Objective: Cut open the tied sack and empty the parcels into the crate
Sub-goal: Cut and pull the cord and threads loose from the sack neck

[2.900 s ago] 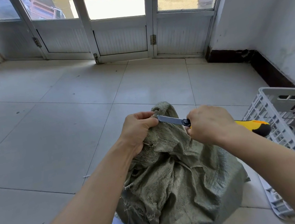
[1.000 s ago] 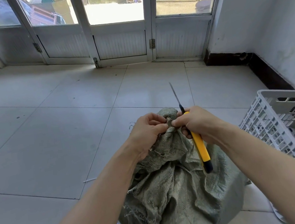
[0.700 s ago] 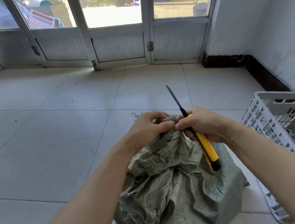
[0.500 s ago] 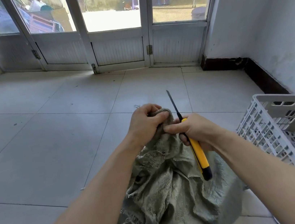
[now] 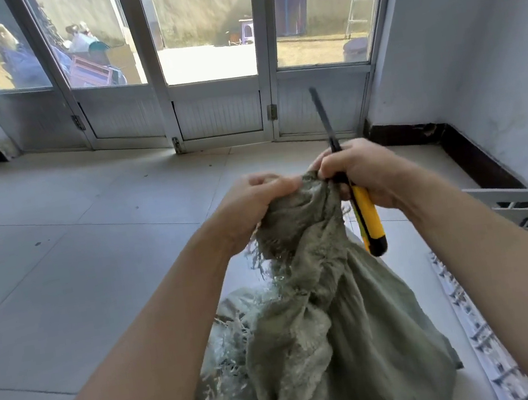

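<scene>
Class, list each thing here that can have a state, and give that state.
Sack: top bunched, held up by both hands; whether cut, unclear.
Knife: blade out, pointing up.
Left hand: grips sack top.
Right hand: grips knife, pinches sack top.
Crate: inside hidden.
Doors: shut.

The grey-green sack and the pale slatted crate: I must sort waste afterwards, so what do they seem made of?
The grey-green sack looks like woven plastic fibre, or perhaps jute, matte; its edges fray into thin strands. The pale grey slatted crate looks like moulded plastic, smooth, with regular slots.
</scene>
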Available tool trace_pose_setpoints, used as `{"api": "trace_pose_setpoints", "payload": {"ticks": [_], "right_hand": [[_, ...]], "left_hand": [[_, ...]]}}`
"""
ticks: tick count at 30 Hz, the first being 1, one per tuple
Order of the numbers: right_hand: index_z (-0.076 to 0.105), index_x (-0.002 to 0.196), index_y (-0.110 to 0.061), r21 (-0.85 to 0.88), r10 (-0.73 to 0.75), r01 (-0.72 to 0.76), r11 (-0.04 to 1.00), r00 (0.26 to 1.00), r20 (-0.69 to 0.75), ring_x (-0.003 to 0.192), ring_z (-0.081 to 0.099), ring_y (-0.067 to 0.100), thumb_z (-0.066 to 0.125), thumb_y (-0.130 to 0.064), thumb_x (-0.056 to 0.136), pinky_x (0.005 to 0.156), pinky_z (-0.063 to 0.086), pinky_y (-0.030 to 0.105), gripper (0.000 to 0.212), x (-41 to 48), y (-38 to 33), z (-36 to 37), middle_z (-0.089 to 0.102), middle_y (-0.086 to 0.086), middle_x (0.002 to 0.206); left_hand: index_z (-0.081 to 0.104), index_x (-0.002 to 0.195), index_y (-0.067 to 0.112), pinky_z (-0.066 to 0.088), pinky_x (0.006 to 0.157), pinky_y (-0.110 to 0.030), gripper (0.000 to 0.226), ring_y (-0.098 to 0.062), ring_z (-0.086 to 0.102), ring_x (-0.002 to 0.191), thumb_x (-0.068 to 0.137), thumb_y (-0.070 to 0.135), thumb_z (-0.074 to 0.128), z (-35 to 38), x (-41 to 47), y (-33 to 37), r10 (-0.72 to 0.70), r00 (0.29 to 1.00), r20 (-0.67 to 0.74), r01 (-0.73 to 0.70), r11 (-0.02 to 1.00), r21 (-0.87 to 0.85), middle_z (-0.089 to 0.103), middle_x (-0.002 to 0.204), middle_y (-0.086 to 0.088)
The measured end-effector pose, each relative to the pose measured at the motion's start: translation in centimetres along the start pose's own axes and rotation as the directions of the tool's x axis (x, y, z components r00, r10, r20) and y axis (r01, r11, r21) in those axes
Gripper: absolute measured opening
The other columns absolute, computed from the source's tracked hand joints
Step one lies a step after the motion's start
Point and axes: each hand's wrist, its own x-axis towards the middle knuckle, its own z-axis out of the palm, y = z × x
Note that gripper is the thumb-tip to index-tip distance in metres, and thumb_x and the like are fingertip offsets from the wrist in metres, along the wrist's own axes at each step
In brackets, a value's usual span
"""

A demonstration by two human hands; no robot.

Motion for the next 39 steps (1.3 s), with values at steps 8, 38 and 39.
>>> {"api": "trace_pose_setpoints", "payload": {"ticks": [8,38,39], "right_hand": [[0.066,0.083,-0.002,-0.326,0.024,-0.043,0.944,0.998,-0.061,0.049,0.041,0.010,0.056,0.002,0.082,0.037,0.033,0.014,0.011,-0.4,3.6,1.8,0.051,0.003,0.060],[0.063,0.082,-0.004,0.020,0.190,-0.196,0.980,0.965,0.181,0.045,0.041,0.010,0.062,0.003,0.081,0.046,0.037,0.022,0.007,-2.0,7.2,0.9,0.054,0.002,0.057],[0.063,0.083,-0.003,0.011,0.191,-0.196,0.981,0.967,0.167,0.046,0.041,0.011,0.062,0.003,0.081,0.046,0.037,0.023,0.006,-2.0,7.3,1.0,0.054,0.003,0.058]], "left_hand": [[0.059,0.077,0.006,0.051,0.058,-0.023,0.012,-0.021,0.057,0.065,0.087,0.006,0.053,0.4,-0.4,-4.7,-0.251,0.957,0.143,0.280,0.930,-0.241,0.061,0.070,-0.008],[0.068,0.081,0.002,0.055,0.062,-0.028,0.003,-0.022,0.066,0.065,0.080,0.004,0.067,1.5,-1.3,-7.1,-0.286,0.947,0.145,0.312,0.925,-0.215,0.068,0.073,-0.012],[0.067,0.076,0.004,0.054,0.060,-0.027,0.004,-0.021,0.065,0.063,0.079,0.003,0.068,1.6,-1.3,-7.1,-0.272,0.956,0.114,0.289,0.942,-0.173,0.067,0.070,-0.011]]}}
